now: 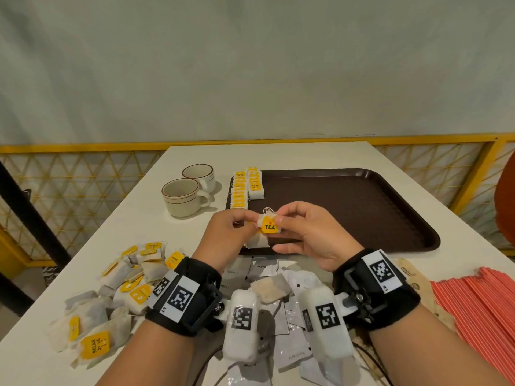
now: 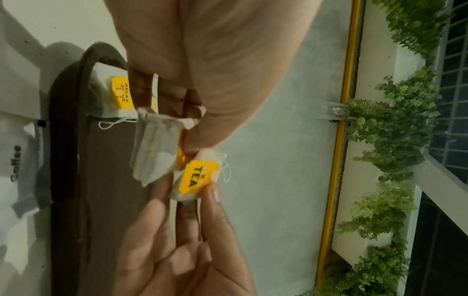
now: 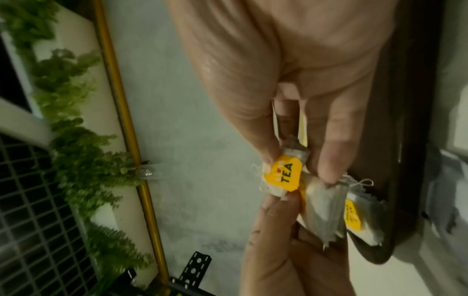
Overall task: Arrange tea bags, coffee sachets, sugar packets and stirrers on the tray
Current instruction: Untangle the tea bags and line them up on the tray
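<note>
Pinching a tea bag point(image 1: 269, 227) between them, the left hand point(image 1: 227, 235) and right hand point(image 1: 308, 235) meet above the tray point(image 1: 362, 207)'s near edge; the rows point(image 1: 246, 189) lie ahead-left, and the left apparently grips another bag.

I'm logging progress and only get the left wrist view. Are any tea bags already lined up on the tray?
Observer: Yes, two rows of tea bags lie along the left edge of the tray.
Operator: Many left to place?
Observer: A loose pile of tea bags sits on the table, left of the left hand.
Operator: And the stirrers?
Observer: The red stirrers lie off the tray, to the right of the right hand.
</note>
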A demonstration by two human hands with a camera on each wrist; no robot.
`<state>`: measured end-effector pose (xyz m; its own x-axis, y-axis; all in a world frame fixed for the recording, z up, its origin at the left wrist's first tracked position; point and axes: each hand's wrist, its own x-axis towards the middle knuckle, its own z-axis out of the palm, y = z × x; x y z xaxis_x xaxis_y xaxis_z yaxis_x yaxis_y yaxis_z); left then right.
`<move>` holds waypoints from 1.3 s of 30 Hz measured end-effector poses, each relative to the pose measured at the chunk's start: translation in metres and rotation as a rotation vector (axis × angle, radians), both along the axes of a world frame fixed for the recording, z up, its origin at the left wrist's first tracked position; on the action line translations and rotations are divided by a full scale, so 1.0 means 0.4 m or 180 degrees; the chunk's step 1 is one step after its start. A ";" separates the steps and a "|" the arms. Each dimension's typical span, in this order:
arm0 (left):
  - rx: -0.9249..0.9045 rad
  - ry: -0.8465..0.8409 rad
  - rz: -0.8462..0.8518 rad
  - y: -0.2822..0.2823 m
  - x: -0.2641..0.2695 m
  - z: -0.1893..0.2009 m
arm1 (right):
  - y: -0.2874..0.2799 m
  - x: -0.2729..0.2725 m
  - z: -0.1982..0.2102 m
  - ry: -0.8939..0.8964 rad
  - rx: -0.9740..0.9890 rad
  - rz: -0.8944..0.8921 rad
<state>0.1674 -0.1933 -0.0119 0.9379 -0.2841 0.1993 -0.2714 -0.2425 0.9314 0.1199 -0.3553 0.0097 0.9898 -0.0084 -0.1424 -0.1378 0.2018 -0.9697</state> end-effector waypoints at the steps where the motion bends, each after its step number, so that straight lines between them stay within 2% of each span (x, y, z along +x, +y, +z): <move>1: -0.0037 0.0014 -0.0003 0.001 0.003 -0.002 | 0.001 0.002 -0.001 -0.0119 -0.0304 -0.0067; 4: -0.0157 -0.0024 0.0026 0.006 0.004 0.000 | -0.014 0.008 0.005 -0.0717 -0.1435 -0.0487; 6: -0.0317 -0.0064 0.0045 0.008 0.005 0.003 | -0.027 0.007 0.025 -0.0977 -0.1707 -0.0433; 10: -0.0633 0.0024 0.0212 0.003 0.000 0.014 | -0.030 -0.007 0.061 -0.0800 -0.1090 0.0323; 12: -0.0783 0.0088 0.0217 0.003 -0.003 0.017 | -0.022 -0.007 0.060 -0.0740 -0.1179 0.0492; 15: -0.0849 0.0061 0.0165 0.005 -0.003 0.018 | -0.006 0.003 0.042 -0.0764 -0.1556 0.0319; 19: -0.0761 0.0060 -0.0027 0.009 -0.001 0.020 | 0.003 0.017 0.031 -0.0842 -0.1588 -0.0035; 25: -0.0760 0.0127 -0.0179 0.013 -0.004 0.026 | 0.000 0.015 0.040 -0.0962 -0.1515 -0.0020; 29: -0.0704 0.0182 -0.0282 0.013 -0.006 0.030 | -0.003 0.020 0.036 -0.1005 -0.1775 -0.0077; 34: -0.0700 0.0341 -0.0304 0.009 -0.009 0.027 | -0.009 0.024 0.032 -0.0871 -0.1677 -0.0037; 37: -0.0473 0.0244 -0.0300 0.016 -0.004 0.024 | -0.012 0.022 0.026 -0.0718 -0.1532 -0.0086; 39: -0.0471 0.0210 -0.0082 0.027 0.009 0.022 | -0.015 0.015 0.027 -0.0618 -0.1941 0.0175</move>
<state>0.1711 -0.1827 -0.0033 0.9431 -0.2804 0.1788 -0.2127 -0.0952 0.9725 0.1257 -0.3615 0.0203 0.9983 0.0204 0.0538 0.0574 -0.3962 -0.9164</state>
